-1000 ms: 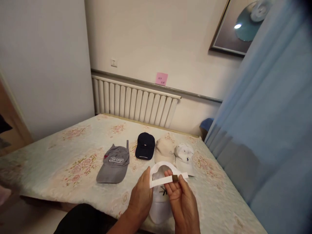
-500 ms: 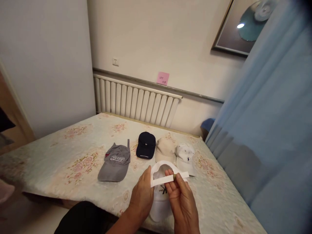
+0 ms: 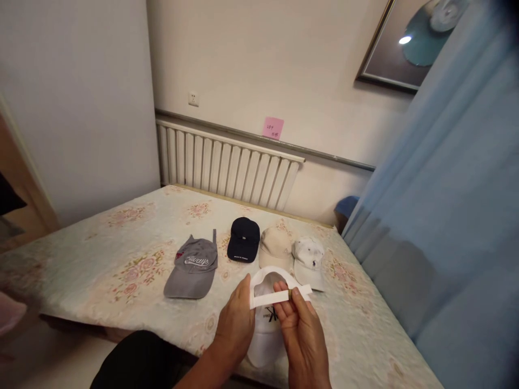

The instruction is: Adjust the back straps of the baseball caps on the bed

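Left hand [image 3: 236, 320] clasps the white cap [image 3: 264, 346] by its side, apparently steadying it; right hand [image 3: 303, 334] pinches the strap [image 3: 270, 299] near its buckle [image 3: 290, 294], presumably for tautness.

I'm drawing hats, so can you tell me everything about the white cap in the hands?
The white cap looks like cloth, with black lettering, including a K, above a pale brim pointing down the picture. A white strap spans the opening and meets a small brownish buckle, its loose end sticking out beyond. The left hand holds one side; the right hand pinches the strap by the buckle. The cap is over the bed; I can't tell if they touch.
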The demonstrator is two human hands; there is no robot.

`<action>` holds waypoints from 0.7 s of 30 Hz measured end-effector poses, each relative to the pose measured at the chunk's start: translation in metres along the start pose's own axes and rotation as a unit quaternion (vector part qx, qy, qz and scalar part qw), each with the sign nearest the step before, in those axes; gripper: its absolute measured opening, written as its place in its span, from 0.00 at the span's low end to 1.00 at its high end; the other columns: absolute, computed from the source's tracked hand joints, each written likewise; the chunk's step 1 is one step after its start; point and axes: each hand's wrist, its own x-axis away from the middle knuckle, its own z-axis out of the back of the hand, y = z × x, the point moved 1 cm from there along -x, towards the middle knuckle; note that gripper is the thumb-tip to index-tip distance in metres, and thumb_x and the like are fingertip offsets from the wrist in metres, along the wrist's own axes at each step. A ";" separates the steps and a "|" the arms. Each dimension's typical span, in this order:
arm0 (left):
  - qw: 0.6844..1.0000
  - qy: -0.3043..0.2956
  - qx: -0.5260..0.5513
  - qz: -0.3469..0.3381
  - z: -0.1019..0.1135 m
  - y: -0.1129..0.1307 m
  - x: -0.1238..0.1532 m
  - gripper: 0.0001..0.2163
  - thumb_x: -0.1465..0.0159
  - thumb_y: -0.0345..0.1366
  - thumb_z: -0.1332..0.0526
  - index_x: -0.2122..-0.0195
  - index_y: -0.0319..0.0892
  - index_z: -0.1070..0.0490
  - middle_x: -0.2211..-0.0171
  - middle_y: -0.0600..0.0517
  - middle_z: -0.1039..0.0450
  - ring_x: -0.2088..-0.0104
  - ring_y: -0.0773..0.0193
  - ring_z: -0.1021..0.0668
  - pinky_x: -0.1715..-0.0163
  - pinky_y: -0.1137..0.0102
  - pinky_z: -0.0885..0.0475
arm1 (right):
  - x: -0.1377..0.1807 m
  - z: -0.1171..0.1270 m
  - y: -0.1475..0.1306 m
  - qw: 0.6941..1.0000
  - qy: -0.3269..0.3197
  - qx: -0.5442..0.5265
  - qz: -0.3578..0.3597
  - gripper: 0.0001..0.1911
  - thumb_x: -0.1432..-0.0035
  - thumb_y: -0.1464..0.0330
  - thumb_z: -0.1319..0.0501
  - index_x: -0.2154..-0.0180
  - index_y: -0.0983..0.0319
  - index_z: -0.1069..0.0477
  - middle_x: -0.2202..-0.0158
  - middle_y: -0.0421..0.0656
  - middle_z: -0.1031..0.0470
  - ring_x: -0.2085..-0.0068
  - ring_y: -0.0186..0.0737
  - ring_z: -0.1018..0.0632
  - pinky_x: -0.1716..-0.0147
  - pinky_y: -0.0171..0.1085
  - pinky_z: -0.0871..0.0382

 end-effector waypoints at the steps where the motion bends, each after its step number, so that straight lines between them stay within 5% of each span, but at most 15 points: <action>1: 1.000 0.001 0.002 0.000 0.000 0.000 0.000 0.24 0.35 0.33 0.56 0.39 0.29 0.44 0.41 0.37 0.37 0.42 0.57 0.33 0.42 0.62 0.38 | -0.001 0.000 0.001 1.000 0.003 -0.001 0.001 0.26 0.52 0.67 0.32 0.53 0.65 0.37 0.58 0.52 0.22 0.52 0.50 0.23 0.53 0.44 0.26; 21: 1.000 0.004 -0.005 -0.027 -0.004 -0.004 0.001 0.24 0.36 0.33 0.53 0.41 0.26 0.43 0.43 0.34 0.37 0.42 0.53 0.33 0.42 0.57 0.37 | -0.005 0.001 0.004 0.999 -0.004 0.031 0.025 0.23 0.55 0.67 0.31 0.58 0.64 0.35 0.63 0.49 0.20 0.58 0.48 0.20 0.55 0.45 0.26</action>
